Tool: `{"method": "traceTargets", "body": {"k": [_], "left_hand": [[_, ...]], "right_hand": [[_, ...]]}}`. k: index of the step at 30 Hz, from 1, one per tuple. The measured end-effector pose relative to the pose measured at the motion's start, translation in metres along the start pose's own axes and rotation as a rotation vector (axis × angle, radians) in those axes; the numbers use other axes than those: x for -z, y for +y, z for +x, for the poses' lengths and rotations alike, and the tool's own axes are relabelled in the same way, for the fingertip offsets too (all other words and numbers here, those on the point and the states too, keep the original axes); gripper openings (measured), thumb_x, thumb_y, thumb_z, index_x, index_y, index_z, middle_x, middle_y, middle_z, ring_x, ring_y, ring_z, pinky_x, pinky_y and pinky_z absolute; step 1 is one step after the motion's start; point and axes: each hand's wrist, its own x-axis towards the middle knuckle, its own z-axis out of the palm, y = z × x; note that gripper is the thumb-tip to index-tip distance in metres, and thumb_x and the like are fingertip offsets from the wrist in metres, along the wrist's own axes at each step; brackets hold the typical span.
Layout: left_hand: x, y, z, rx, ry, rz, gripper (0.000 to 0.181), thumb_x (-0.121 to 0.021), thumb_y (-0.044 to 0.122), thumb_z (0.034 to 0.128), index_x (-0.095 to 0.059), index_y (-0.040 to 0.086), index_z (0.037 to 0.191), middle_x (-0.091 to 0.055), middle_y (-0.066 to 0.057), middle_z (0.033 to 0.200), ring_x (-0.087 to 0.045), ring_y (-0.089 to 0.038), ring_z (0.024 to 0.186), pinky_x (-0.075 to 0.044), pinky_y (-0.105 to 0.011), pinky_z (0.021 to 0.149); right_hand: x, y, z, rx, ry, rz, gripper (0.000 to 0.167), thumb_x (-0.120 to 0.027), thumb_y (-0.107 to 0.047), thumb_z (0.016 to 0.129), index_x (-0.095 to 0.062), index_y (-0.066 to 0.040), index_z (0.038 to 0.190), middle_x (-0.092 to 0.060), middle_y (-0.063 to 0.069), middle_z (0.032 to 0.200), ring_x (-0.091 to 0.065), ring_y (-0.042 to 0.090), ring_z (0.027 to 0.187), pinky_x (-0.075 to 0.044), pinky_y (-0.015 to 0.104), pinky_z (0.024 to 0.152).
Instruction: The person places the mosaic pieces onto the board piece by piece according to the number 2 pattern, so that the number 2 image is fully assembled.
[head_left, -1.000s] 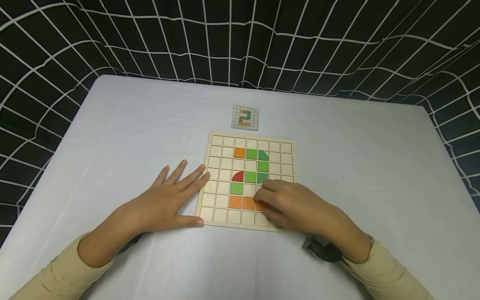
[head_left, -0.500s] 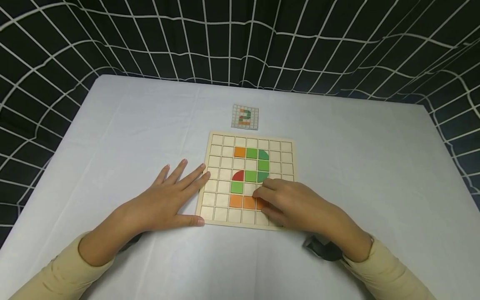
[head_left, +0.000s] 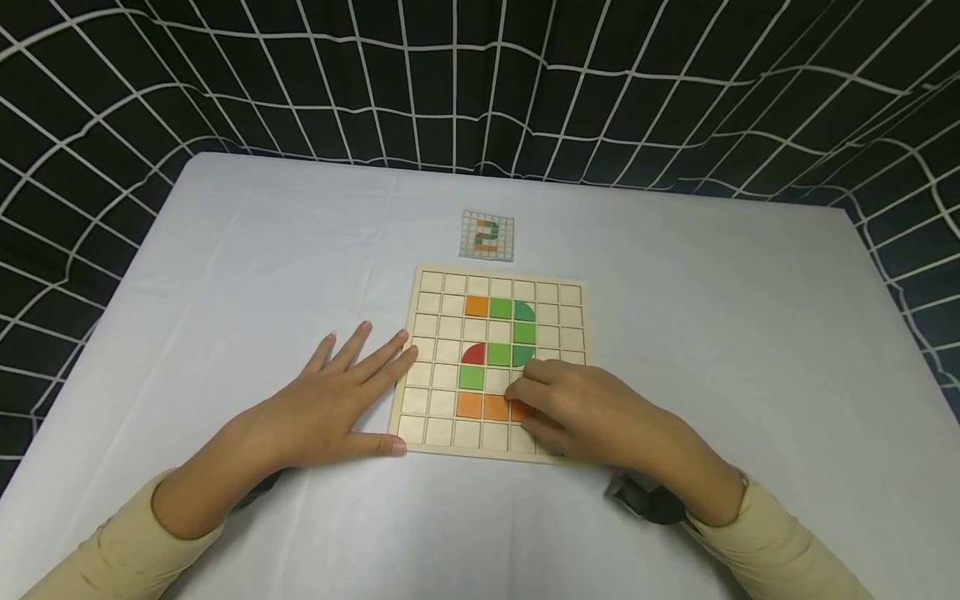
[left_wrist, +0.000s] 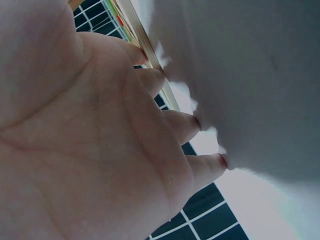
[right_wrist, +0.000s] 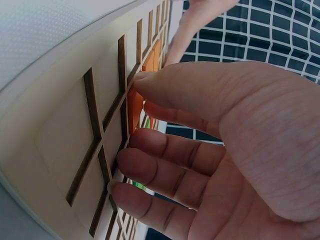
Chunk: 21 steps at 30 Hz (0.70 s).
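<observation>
A wooden grid board lies flat on the table, with coloured tiles in its cells forming a figure like a 2. My right hand is over the board's lower right, thumb and fingers pinching an orange square tile at the end of the bottom orange row. That tile is partly hidden by the fingers. With fingers spread straight, my left hand rests on the table, its fingertips touching the board's left edge. In the left wrist view the palm of the left hand faces the camera.
Beyond the board lies a small pattern card showing a similar coloured figure. A white cloth covers the table. Dark curtains with a white grid surround its back and sides.
</observation>
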Motion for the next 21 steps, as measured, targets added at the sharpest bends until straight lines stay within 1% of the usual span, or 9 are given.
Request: {"method": "traceTargets", "body": {"k": [8, 12, 14, 16, 18, 20, 21], "left_hand": [[0.002, 0.001, -0.001, -0.012, 0.013, -0.004, 0.099, -0.052, 0.074, 0.0896, -0.017, 0.017, 0.163, -0.009, -0.004, 0.168, -0.002, -0.047, 0.149, -0.007, -0.072, 0.111], [0.002, 0.001, 0.001, -0.018, 0.015, -0.01, 0.099, -0.053, 0.073, 0.0893, -0.018, 0.016, 0.162, -0.01, -0.005, 0.168, -0.003, -0.046, 0.149, -0.008, -0.073, 0.11], [0.002, -0.001, 0.001, -0.01, 0.005, -0.02, 0.1, -0.054, 0.073, 0.0889, -0.016, 0.016, 0.163, -0.009, -0.005, 0.168, -0.001, -0.045, 0.15, -0.008, -0.071, 0.112], [0.004, -0.004, 0.001, 0.02, 0.002, -0.024, 0.102, -0.053, 0.074, 0.0886, -0.014, 0.017, 0.163, -0.007, -0.005, 0.168, 0.001, -0.043, 0.15, -0.007, -0.069, 0.113], [0.008, -0.009, -0.002, 0.075, 0.015, -0.004, 0.104, -0.052, 0.075, 0.0884, -0.01, 0.017, 0.163, -0.002, -0.005, 0.168, 0.005, -0.042, 0.15, -0.003, -0.067, 0.114], [0.015, -0.017, -0.006, 0.145, 0.052, 0.031, 0.106, -0.05, 0.077, 0.0879, -0.005, 0.016, 0.163, 0.003, -0.006, 0.168, 0.012, -0.041, 0.15, 0.002, -0.066, 0.114], [0.02, -0.02, -0.009, 0.183, 0.075, 0.053, 0.108, -0.05, 0.078, 0.0874, -0.003, 0.016, 0.163, 0.006, -0.007, 0.167, 0.015, -0.04, 0.149, 0.005, -0.066, 0.114]], "right_hand": [[0.0, -0.001, -0.001, -0.012, -0.007, -0.01, 0.02, -0.075, -0.016, 0.089, -0.072, -0.011, 0.108, -0.06, -0.007, 0.092, -0.051, 0.006, 0.075, -0.048, 0.022, 0.064], [0.001, 0.001, -0.006, -0.014, 0.018, 0.001, 0.019, -0.073, -0.014, 0.089, -0.072, -0.011, 0.107, -0.06, -0.007, 0.093, -0.052, 0.006, 0.077, -0.049, 0.023, 0.065], [0.003, 0.003, -0.012, -0.025, 0.045, 0.014, 0.018, -0.072, -0.013, 0.089, -0.072, -0.012, 0.107, -0.061, -0.008, 0.094, -0.054, 0.005, 0.079, -0.05, 0.024, 0.067], [0.005, 0.009, -0.02, -0.048, 0.088, 0.029, 0.018, -0.072, -0.014, 0.09, -0.072, -0.013, 0.108, -0.064, -0.008, 0.099, -0.057, 0.006, 0.086, -0.053, 0.028, 0.073], [0.008, 0.016, -0.032, -0.088, 0.15, 0.015, 0.021, -0.073, -0.016, 0.091, -0.072, -0.011, 0.111, -0.066, -0.003, 0.106, -0.06, 0.012, 0.098, -0.053, 0.034, 0.084], [0.013, 0.025, -0.047, -0.161, 0.21, -0.017, 0.031, -0.074, -0.019, 0.091, -0.069, -0.008, 0.118, -0.064, 0.006, 0.12, -0.058, 0.022, 0.115, -0.048, 0.043, 0.098], [0.016, 0.029, -0.055, -0.208, 0.233, -0.036, 0.037, -0.073, -0.021, 0.091, -0.066, -0.006, 0.124, -0.061, 0.011, 0.128, -0.053, 0.029, 0.124, -0.042, 0.048, 0.105]]}}
